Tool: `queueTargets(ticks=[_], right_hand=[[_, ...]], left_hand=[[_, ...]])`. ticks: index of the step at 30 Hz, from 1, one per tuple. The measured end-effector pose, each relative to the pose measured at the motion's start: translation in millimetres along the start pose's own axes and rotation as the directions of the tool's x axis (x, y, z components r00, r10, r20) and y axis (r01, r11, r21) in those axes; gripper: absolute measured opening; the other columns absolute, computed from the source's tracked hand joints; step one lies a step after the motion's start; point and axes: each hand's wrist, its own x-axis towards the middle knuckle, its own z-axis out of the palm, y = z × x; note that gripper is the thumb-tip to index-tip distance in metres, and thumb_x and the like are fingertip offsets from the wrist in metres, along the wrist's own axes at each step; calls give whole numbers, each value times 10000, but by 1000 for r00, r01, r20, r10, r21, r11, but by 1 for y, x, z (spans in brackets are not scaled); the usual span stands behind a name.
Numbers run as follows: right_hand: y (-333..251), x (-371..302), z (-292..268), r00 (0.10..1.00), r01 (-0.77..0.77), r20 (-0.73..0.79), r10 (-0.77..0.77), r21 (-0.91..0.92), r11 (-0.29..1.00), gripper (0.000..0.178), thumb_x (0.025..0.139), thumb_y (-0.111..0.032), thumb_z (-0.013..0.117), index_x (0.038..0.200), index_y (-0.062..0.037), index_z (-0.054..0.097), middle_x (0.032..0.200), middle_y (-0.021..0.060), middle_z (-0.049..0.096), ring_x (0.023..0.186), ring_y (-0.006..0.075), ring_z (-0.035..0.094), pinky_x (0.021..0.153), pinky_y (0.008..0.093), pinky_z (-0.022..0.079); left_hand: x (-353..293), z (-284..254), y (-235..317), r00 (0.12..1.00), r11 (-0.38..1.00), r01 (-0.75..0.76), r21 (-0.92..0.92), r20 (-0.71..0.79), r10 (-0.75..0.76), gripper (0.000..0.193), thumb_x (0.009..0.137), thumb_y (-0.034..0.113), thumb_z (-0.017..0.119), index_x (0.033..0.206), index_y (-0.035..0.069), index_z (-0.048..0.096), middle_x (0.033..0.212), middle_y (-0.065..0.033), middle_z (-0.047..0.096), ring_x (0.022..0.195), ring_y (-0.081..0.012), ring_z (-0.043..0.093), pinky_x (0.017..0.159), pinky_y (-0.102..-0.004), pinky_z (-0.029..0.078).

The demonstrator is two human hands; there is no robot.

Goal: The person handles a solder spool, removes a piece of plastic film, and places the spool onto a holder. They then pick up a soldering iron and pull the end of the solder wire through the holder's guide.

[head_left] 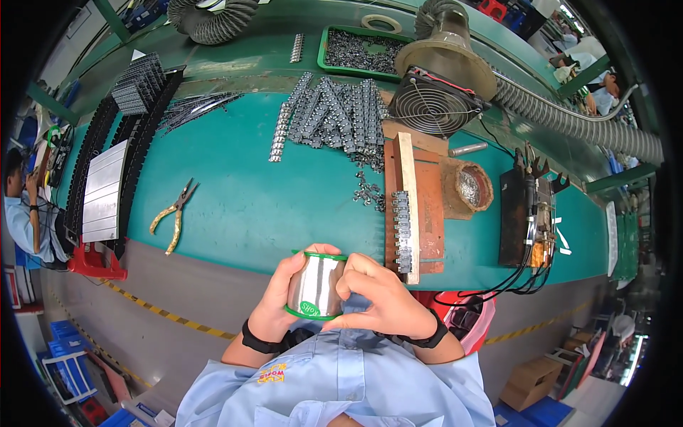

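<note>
A smooth, shiny, silver-coloured spool (316, 285) with green rims is held upright just off the near edge of the counter (235, 192), whose top is flat and teal. Steel-nosed pliers (178, 205) with mottled yellow handles lie toward its near left corner. Near the far edge, ridged grey metallic strips (331, 117) make a heap; beyond them a green plastic tray (321, 58) bears small dark pieces. A black fan (435, 105) with a round wire guard stands along that edge. A pale wooden bar (404, 167) crosses a flat reddish board (430, 206) running to the near edge, with a round, rough-rimmed brown pot (486, 186) beside it.

There is one spool, one pair of pliers, one fan and one pot; the heaped strips overlap too much to count.

The left hand (276, 302) wraps the spool's left side, gripping it. The right hand (384, 302) has bent fingers touching its right side; whether they grasp it, I cannot tell.
</note>
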Motion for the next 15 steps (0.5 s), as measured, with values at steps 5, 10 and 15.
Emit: queueTargets(ticks=[5,10,15], right_hand=[[2,2,0,1000,28,-12,-28,19,999,429,590,-276,827,718,-65,475,759,52,384,684,193,432,580,285,376],[2,4,0,999,46,-6,-46,51,998,433,582,-271,832,698,-70,467,757,50,384,677,188,423,570,284,365],[3,5,0,998,69,-3,-69,55,996,444,571,-279,837,693,-72,463,754,46,386,673,184,421,568,287,361]], left_hand=[[0,0,0,1000,1000,6,-5,-30,-6,521,863,446,425,1152,13,456,992,-136,600,844,-193,617,704,-321,526],[-2,1,0,999,1000,7,-19,-34,-7,534,857,458,429,1147,11,460,992,-136,601,853,-193,617,712,-321,526],[-4,-1,-1,1000,999,20,-26,0,-20,546,853,465,431,1149,8,459,1003,-139,597,872,-193,614,729,-320,521]])
